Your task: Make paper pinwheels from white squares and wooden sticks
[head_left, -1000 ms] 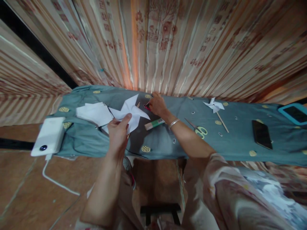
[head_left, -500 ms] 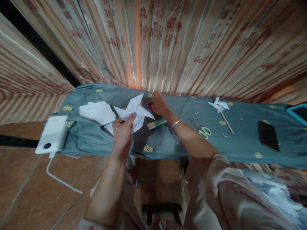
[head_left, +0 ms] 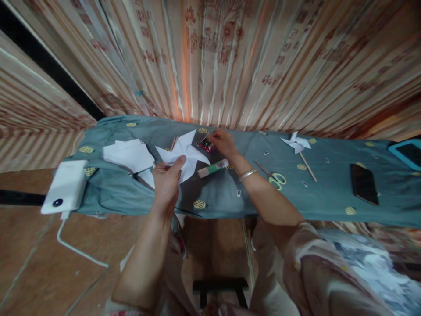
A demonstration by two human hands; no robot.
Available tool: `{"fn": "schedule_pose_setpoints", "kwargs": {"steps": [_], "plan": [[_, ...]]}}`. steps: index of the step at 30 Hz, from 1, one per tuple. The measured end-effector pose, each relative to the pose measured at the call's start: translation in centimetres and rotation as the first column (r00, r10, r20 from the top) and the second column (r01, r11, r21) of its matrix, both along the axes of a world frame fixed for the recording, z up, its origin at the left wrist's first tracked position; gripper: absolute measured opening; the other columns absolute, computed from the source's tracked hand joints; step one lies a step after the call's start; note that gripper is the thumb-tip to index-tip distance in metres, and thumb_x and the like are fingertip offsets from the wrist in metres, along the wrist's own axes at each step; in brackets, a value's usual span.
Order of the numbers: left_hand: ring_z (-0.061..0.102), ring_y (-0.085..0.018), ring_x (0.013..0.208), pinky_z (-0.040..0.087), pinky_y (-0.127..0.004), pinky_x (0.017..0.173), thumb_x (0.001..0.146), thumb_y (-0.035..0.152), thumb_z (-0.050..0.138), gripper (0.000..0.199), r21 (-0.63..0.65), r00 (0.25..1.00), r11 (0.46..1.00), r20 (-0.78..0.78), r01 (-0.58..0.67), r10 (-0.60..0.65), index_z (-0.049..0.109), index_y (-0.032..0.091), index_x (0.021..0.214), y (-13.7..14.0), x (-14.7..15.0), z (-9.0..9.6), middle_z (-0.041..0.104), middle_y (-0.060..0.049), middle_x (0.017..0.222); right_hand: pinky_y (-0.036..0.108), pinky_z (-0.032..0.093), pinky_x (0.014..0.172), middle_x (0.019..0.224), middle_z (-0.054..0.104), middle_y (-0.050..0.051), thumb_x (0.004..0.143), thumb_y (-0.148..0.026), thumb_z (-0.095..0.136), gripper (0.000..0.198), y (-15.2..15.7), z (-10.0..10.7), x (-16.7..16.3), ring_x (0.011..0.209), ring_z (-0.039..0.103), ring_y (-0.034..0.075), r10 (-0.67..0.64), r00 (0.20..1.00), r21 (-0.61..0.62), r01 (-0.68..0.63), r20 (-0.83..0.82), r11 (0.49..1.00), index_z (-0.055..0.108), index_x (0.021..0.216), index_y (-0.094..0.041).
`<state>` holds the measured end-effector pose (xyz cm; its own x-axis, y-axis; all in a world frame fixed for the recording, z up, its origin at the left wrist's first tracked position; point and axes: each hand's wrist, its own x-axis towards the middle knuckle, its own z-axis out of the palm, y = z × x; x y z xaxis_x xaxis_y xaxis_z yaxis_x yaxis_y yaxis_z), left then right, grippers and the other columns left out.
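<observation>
My left hand (head_left: 167, 177) pinches a white paper pinwheel (head_left: 191, 154), its thumb pressed on the centre and the other fingers underneath. Beyond it, my right hand (head_left: 225, 142) is at the right edge of a small red box (head_left: 205, 145) with tiny shiny pieces in it. The right fingertips are drawn together; whatever lies between them is too small to make out. A green-and-white glue stick (head_left: 213, 168) lies below the right wrist. Thin wooden sticks (head_left: 173, 143) show partly behind the pinwheel. White paper pieces (head_left: 128, 154) lie to the left.
Scissors (head_left: 276, 180) with pale green handles lie right of my forearm. Farther right are a pinwheel on a stick (head_left: 297, 142), a dark phone (head_left: 364, 183) and a blue-edged device (head_left: 408, 154). A white power bank (head_left: 66, 184) with a cable sits at the left end. A curtain (head_left: 217, 79) hangs behind.
My right hand has shifted slightly right relative to the red box, leaving more of the box visible. The left hand still holds the pinwheel. The whole view has shifted a little.
</observation>
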<state>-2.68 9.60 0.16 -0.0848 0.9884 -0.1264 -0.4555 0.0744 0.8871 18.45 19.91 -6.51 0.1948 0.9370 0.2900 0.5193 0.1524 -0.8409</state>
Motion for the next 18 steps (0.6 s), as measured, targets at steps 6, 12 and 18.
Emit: {"fn": "schedule_pose_setpoints", "kwargs": {"steps": [6, 12, 18], "plan": [[0.066, -0.016, 0.057, 0.054, -0.027, 0.061, 0.053, 0.028, 0.084, 0.026, -0.020, 0.999, 1.000, -0.037, 0.006, -0.007, 0.072, 0.014, 0.072, -0.3, 0.8, -0.1, 0.071, -0.001, 0.062, 0.040, 0.046, 0.099, 0.094, 0.072, 0.003, 0.077, -0.035, 0.065, 0.016, -4.8, 0.7, 1.1, 0.101, 0.065, 0.022, -0.096, 0.949, -0.021, 0.094, -0.300, 0.995, 0.068, 0.072, -0.020], [0.065, -0.014, 0.056, 0.053, -0.025, 0.060, 0.048, 0.027, 0.085, 0.026, -0.078, 0.997, 0.995, -0.049, 0.058, -0.062, 0.074, 0.016, 0.069, -1.1, 2.6, -0.5, 0.074, -0.002, 0.068, 0.045, 0.041, 0.106, 0.111, 0.070, 0.009, 0.083, -0.031, 0.057, 0.015, -13.8, -0.6, 3.7, 0.118, 0.059, 0.025, -0.208, 0.977, 0.027, 0.207, 0.046, 0.978, 0.066, 0.075, -0.023], [0.066, -0.016, 0.055, 0.053, -0.028, 0.061, 0.044, 0.027, 0.086, 0.027, -0.144, 0.984, 0.976, -0.045, 0.166, -0.174, 0.073, 0.016, 0.064, -2.0, 4.8, -0.9, 0.073, -0.002, 0.063, 0.050, 0.035, 0.113, 0.123, 0.065, 0.013, 0.085, -0.026, 0.055, 0.016, -17.8, -2.2, 5.0, 0.128, 0.052, 0.028, -0.201, 0.929, -0.013, 0.216, 0.312, 0.976, 0.067, 0.077, -0.021]]}}
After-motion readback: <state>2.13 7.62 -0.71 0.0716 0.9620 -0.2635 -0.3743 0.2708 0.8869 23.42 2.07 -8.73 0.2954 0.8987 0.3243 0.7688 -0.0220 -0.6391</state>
